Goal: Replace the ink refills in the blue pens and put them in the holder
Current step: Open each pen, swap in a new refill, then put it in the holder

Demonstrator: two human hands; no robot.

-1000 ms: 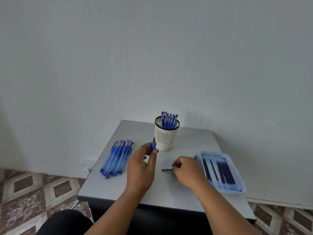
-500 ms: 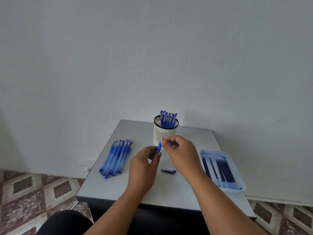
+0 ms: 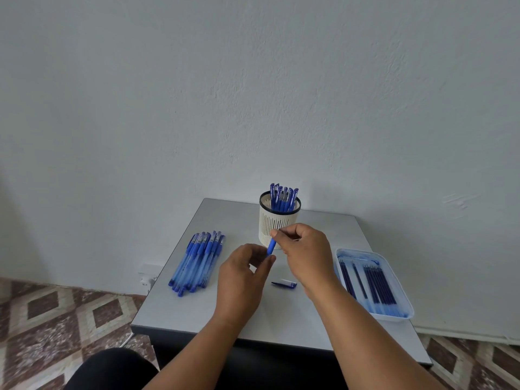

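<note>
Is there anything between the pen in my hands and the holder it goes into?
Nothing visible blocks it. The pen, gripped by both the left hand and right hand, sits just in front of the holder. Pens already inside lean right, leaving its left side free.

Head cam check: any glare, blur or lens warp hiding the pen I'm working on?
Head view: soft, even light, no glare on the table; faint shadows only. Wide-angle warp bends the frame edges. The pen between left hand and right hand is small and slightly soft, largely covered by fingers.

pen (image 3: 271, 247) ends hidden by hands (image 3: 302, 253)
</note>
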